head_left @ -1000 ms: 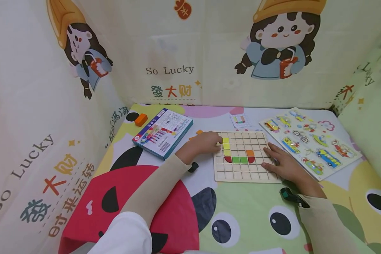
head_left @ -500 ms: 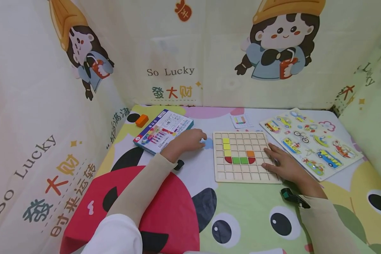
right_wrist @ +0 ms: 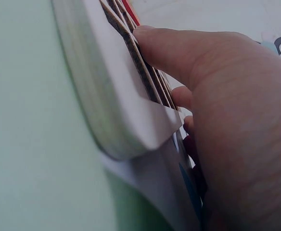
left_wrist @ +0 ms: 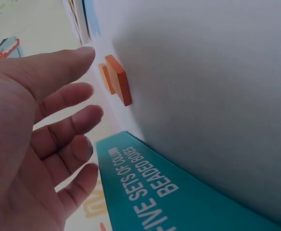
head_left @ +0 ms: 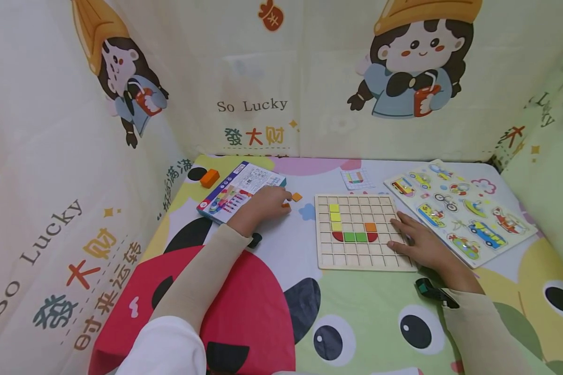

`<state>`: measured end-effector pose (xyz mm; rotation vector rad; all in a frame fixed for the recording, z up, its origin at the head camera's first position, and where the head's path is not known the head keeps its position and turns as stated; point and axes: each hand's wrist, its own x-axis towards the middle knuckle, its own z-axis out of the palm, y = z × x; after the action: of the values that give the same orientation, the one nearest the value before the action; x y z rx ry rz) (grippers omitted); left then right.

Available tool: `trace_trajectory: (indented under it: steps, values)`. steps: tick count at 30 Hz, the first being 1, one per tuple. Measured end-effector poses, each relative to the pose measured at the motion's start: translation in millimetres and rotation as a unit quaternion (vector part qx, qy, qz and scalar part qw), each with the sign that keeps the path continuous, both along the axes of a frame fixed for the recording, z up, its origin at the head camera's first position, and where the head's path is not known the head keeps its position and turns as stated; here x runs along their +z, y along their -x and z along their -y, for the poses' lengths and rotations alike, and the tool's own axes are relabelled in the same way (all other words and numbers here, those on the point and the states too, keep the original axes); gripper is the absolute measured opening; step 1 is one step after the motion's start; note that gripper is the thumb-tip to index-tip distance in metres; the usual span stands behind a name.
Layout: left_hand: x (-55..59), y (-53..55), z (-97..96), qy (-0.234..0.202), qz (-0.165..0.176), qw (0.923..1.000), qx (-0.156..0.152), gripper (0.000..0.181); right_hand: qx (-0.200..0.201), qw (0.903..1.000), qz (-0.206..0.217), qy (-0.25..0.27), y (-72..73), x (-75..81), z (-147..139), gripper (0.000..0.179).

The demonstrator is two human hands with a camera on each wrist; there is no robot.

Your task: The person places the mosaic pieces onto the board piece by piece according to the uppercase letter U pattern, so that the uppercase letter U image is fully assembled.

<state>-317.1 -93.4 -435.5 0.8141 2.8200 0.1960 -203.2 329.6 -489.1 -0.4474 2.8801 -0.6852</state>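
My left hand point(head_left: 265, 205) hovers beside the flat box point(head_left: 230, 190), fingers loosely bent and holding nothing. Just past its fingertips lie two small orange square tiles point(head_left: 297, 197); in the left wrist view the gap between thumb and fingers faces these orange tiles point(left_wrist: 119, 79). With fingers extended, my right hand point(head_left: 419, 242) rests on the right edge of a wooden grid board point(head_left: 356, 259). On that board, a yellow column point(head_left: 335, 217) runs down to a row of green squares point(head_left: 355, 236) with a red rounded piece at each end, and an orange square point(head_left: 370, 227) sits above the right one.
Behind the board lies a small pattern card point(head_left: 356, 178). A vehicle picture puzzle point(head_left: 460, 208) stands close to my right hand. An orange block point(head_left: 209, 178) sits at the back left, beyond the box. Printed cloth walls point(head_left: 309, 78) enclose the table.
My left hand has moved left from the yellow column on the board to the orange tiles by the box. The right hand has stayed on the board's edge.
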Motion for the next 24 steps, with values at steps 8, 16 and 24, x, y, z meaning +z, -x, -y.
trace_trajectory:
  steps: [8,16,24]
  values:
    - [-4.6,6.9,-1.1,0.059,-0.025,0.9978,-0.017,0.033,0.002,1.0000,-0.008,0.006,-0.8,1.0,0.9,0.083]
    - [-3.9,4.8,-4.9,0.082,-0.036,0.9957,-0.025,0.026,0.001,0.9999,-0.006,0.009,-2.0,1.0,1.5,0.083]
    - [-5.8,2.3,-6.2,0.061,-0.029,0.9973,-0.028,0.022,0.001,0.9999,-0.010,0.014,-2.5,1.3,1.6,0.082]
